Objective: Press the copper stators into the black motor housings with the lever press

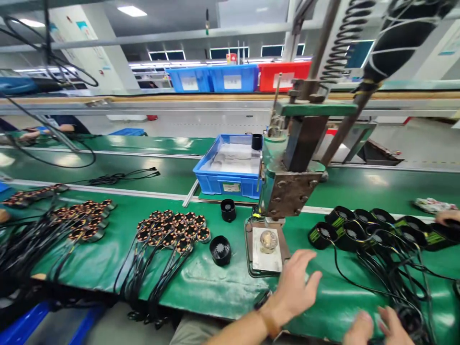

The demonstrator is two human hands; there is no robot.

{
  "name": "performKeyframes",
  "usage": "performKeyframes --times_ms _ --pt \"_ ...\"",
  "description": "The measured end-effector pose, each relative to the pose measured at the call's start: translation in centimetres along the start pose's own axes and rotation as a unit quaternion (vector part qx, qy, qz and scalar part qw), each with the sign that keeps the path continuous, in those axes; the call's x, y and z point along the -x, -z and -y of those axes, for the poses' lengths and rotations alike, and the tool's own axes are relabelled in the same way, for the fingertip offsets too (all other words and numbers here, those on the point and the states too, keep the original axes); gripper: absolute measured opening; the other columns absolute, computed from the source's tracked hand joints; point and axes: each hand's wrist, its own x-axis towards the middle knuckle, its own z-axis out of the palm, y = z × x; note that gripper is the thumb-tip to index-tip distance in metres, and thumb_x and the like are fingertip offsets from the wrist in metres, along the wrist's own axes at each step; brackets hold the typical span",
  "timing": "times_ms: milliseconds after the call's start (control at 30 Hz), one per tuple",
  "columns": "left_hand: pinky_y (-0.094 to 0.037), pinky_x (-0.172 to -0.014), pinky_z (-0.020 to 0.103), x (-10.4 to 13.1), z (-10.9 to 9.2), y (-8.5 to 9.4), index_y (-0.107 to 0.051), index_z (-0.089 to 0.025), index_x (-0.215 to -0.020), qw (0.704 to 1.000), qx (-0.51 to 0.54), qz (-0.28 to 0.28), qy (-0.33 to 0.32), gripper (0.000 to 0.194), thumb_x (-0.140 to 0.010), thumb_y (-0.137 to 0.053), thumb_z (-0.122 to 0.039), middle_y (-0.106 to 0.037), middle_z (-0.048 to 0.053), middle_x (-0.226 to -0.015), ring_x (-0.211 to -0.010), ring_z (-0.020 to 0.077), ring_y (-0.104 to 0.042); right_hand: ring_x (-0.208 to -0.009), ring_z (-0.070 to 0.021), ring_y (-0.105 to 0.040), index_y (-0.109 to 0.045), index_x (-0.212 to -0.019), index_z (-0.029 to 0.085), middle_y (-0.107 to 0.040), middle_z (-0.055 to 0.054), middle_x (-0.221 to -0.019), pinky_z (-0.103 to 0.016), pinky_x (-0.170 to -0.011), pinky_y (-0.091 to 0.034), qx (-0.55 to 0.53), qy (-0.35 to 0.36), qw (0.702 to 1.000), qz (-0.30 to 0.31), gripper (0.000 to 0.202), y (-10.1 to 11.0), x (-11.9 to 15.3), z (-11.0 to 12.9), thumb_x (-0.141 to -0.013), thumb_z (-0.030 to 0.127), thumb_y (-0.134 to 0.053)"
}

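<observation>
My left hand (296, 285) is over the green bench with its fingers apart and nothing in it, just in front of the press's base. At the bottom edge my right hand (381, 328) is partly cut off and blurred; thumb and fingers stand apart, close to a black cylindrical housing (409, 317) with cables. On the press (293, 191), a pale plate (258, 256) bears a round metal fixture (269, 240). Left of it are two black cups, one nearer (220, 250) and one farther (228, 210). A dark object (262, 298) is partly hidden behind my left forearm.
Copper-wound stators (172, 227) with black cables lie in groups on the left. Several black housings with cables (348, 235) stand on the right, where another person's hand (447, 217) reaches in. A blue bin (230, 184) sits behind the press.
</observation>
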Motion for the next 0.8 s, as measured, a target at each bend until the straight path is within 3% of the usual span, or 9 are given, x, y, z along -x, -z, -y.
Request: performKeyframes --times_ms 100,133,200,300,367,467,567,667,800 --pt "-0.058 -0.089 0.033 7.7 1.3 8.5 -0.068 -0.022 -0.108 0.975 -0.099 -0.200 -0.003 0.017 -0.100 -0.053 -0.021 -0.072 0.007 -0.101 -0.098 0.0196 -0.070 -0.095 -0.0262 -0.067 -0.069 -0.126 0.014 -0.070 -0.014 -0.106 -0.039 -0.088 -0.054 -0.199 0.074 0.974 0.078 0.031 -2.0 1.7 11.3 -0.095 0.016 -0.064" --pt "-0.057 -0.086 0.033 10.0 2.2 11.5 -0.068 -0.022 -0.106 0.952 -0.158 -0.262 0.011 0.016 -0.101 -0.053 -0.022 -0.072 0.007 -0.100 -0.095 0.0200 -0.069 -0.099 -0.0240 -0.066 -0.068 -0.123 0.015 -0.070 -0.013 -0.107 -0.038 -0.092 -0.054 -0.262 0.101 0.951 0.128 0.026 -2.8 2.4 15.1 -0.098 0.014 -0.060" --pt "-0.056 -0.088 0.038 13.9 4.5 17.0 -0.067 -0.020 -0.109 0.889 -0.289 -0.353 0.049 0.017 -0.101 -0.054 -0.028 -0.071 0.009 -0.102 -0.097 0.0234 -0.068 -0.109 -0.0209 -0.064 -0.067 -0.121 0.016 -0.069 -0.011 -0.112 -0.036 -0.099 -0.054 -0.301 0.182 0.891 0.286 0.024 -4.8 3.9 22.2 -0.102 0.015 -0.052" --pt "-0.054 -0.091 0.048 18.3 8.0 22.9 -0.066 -0.016 -0.116 0.805 -0.450 -0.371 0.111 0.029 -0.101 -0.051 -0.036 -0.071 0.015 -0.110 -0.103 0.0319 -0.066 -0.119 -0.0222 -0.061 -0.070 -0.120 0.013 -0.068 -0.013 -0.122 -0.035 -0.104 -0.053 -0.200 0.278 0.788 0.512 0.028 -8.9 6.0 30.3 -0.099 0.012 -0.052" --pt "-0.053 -0.090 0.050 20.2 9.5 24.6 -0.065 -0.014 -0.121 0.782 -0.509 -0.337 0.131 0.034 -0.102 -0.047 -0.036 -0.070 0.017 -0.116 -0.108 0.0350 -0.065 -0.127 -0.0303 -0.058 -0.074 -0.112 0.007 -0.065 -0.021 -0.128 -0.045 -0.107 -0.052 -0.128 0.294 0.759 0.567 0.027 -11.8 7.3 33.6 -0.092 0.006 -0.056" --pt "-0.053 -0.093 0.048 21.5 10.5 24.9 -0.064 -0.013 -0.126 0.783 -0.535 -0.295 0.115 0.034 -0.104 -0.045 -0.031 -0.069 0.018 -0.120 -0.112 0.0343 -0.063 -0.126 -0.0405 -0.057 -0.076 -0.098 -0.001 -0.066 -0.032 -0.120 -0.061 -0.103 -0.048 -0.060 0.295 0.753 0.585 0.028 -14.7 8.2 35.7 -0.087 -0.002 -0.051" --pt "-0.053 -0.092 0.047 21.3 10.5 24.5 -0.062 -0.013 -0.129 0.783 -0.540 -0.291 0.103 0.036 -0.104 -0.046 -0.032 -0.068 0.017 -0.118 -0.110 0.0333 -0.062 -0.109 -0.0384 -0.063 -0.076 -0.087 0.001 -0.070 -0.028 -0.096 -0.057 -0.093 -0.051 -0.033 0.306 0.746 0.591 0.028 -15.1 7.7 35.4 -0.086 -0.004 -0.049" --pt "-0.053 -0.091 0.046 20.9 10.0 24.8 -0.061 -0.013 -0.133 0.784 -0.532 -0.307 0.088 0.038 -0.104 -0.049 -0.035 -0.067 0.016 -0.115 -0.107 0.0320 -0.062 -0.108 -0.0356 -0.061 -0.075 -0.091 0.007 -0.068 -0.023 -0.099 -0.055 -0.094 -0.050 -0.048 0.322 0.756 0.568 0.020 -12.7 6.6 33.8 -0.089 0.005 -0.055" --pt "-0.052 -0.090 0.041 21.5 9.2 25.7 -0.067 -0.019 -0.118 0.795 -0.509 -0.330 0.027 0.021 -0.102 -0.055 -0.028 -0.066 0.011 -0.108 -0.100 0.0268 -0.063 -0.129 -0.0318 -0.051 -0.070 -0.101 0.016 -0.061 -0.017 -0.129 -0.051 -0.109 -0.045 -0.147 0.349 0.788 0.486 0.016 -6.9 7.5 30.7 -0.097 0.021 -0.056"
